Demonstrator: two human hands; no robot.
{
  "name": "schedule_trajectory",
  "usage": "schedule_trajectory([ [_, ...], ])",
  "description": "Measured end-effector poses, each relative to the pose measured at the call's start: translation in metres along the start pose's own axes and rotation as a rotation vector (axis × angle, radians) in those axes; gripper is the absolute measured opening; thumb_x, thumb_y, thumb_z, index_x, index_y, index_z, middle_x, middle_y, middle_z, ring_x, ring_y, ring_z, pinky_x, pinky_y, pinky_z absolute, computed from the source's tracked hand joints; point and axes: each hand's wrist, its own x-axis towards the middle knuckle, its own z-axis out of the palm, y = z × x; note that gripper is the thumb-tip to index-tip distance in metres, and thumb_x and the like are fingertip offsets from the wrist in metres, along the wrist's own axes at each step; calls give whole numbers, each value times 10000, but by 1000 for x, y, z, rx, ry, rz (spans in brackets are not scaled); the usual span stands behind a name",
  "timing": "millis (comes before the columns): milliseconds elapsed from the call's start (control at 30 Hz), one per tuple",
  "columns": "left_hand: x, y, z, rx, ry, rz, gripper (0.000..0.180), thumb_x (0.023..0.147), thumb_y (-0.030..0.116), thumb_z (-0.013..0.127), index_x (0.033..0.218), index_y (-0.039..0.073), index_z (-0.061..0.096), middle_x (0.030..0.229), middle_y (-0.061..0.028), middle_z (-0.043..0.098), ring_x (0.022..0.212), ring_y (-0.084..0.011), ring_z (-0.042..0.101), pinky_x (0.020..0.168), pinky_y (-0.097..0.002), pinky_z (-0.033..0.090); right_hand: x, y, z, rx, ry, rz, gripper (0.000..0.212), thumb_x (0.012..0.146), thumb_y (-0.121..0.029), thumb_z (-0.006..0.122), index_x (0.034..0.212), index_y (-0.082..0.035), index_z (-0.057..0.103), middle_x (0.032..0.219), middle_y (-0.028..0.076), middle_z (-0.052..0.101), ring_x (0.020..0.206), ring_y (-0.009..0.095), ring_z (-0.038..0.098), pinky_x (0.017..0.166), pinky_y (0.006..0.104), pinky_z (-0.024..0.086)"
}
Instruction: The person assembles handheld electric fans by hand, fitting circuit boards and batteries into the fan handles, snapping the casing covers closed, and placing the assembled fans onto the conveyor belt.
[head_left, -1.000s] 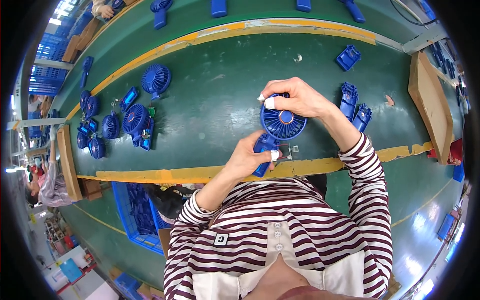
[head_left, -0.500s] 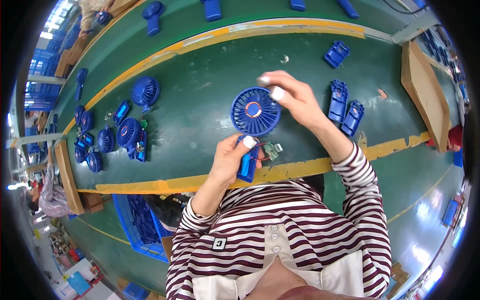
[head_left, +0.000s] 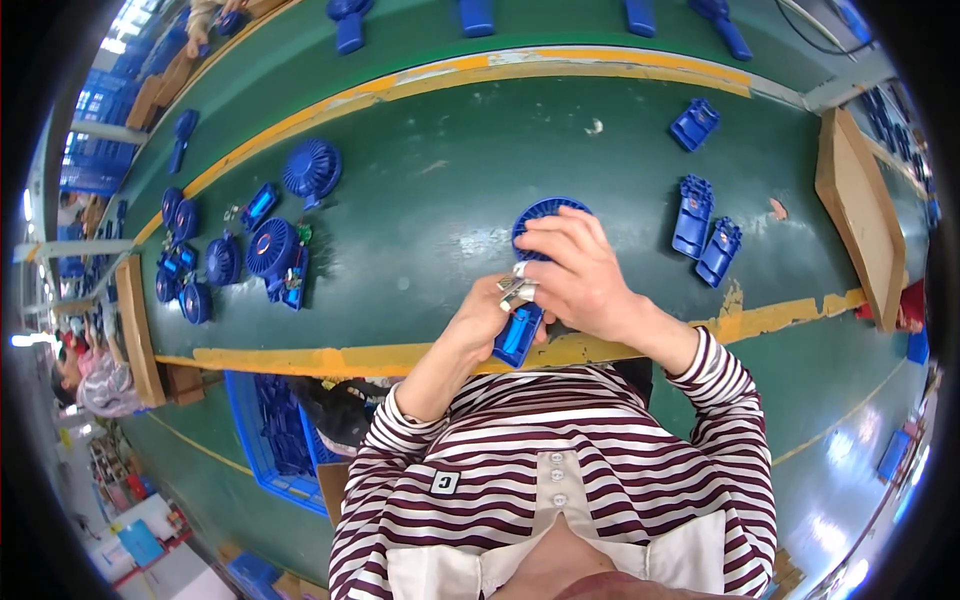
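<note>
In front of me a blue handheld fan (head_left: 537, 213) points its round grille away from me, with its opened handle (head_left: 516, 335) toward my body. My left hand (head_left: 472, 322) is closed around that handle, where a lighter blue battery shows inside. At the joint between handle and grille, my right hand (head_left: 583, 275) pinches a small circuit board (head_left: 516, 290) with its thumb and forefinger. Its other fingers lie over part of the grille and hide it. Both thumbs and fingertips meet close together at the board.
Several fan heads and opened handles (head_left: 272, 248) lie at left. Three blue handle shells (head_left: 693, 217) lie at right, near a cardboard tray (head_left: 858, 215). Beyond the yellow strip, more blue fans (head_left: 350, 22) rest on a green surface. A blue crate (head_left: 285, 440) stands below the table edge.
My right hand has come down from the grille's upper edge to the circuit board, which it now pinches. The fan sits slightly farther right in view, with my left hand still on its handle.
</note>
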Motion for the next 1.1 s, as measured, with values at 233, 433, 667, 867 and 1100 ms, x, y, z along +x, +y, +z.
schedule_trajectory([
  [233, -6, 3, 2, 17, -30, -16, 190, 898, 156, 503, 885, -23, 564, 710, -119, 615, 540, -190, 608, 471, -272, 506, 7, -2, -7, 172, -161, 84, 191, 621, -18, 663, 798, -46, 598, 884, 44, 580, 982, 224, 549, 936, 474, 345],
  [433, -5, 3, 0, 27, -10, -68, 197, 912, 127, 437, 939, -32, 550, 750, -130, 618, 565, -198, 618, 477, -280, 510, 6, -2, -11, 277, -258, 112, 139, 646, 1, 626, 767, -43, 575, 899, 55, 574, 1002, 244, 542, 953, 490, 332],
  [667, -2, 5, 12, -262, 201, 164, 223, 899, 109, 434, 1025, -14, 570, 883, -80, 624, 725, -142, 608, 632, -264, 506, -26, -8, 8, -64, 122, -77, 172, 569, -39, 625, 736, -35, 584, 914, 84, 590, 971, 276, 562, 960, 543, 316],
  [867, -2, 4, 19, -241, 187, 194, 196, 888, 126, 491, 994, 0, 598, 880, -39, 619, 752, -97, 581, 653, -235, 478, -34, -4, 12, -130, 125, -84, 168, 578, -48, 632, 739, -34, 588, 852, 63, 590, 929, 249, 581, 977, 552, 292],
  [1100, 7, -7, 15, -173, 253, 156, 176, 874, 180, 512, 869, 26, 596, 703, 9, 558, 552, -47, 457, 456, -216, 326, -29, -3, 3, -99, 40, -3, 221, 572, -2, 621, 786, -13, 568, 887, 105, 586, 851, 282, 590, 830, 460, 437],
])
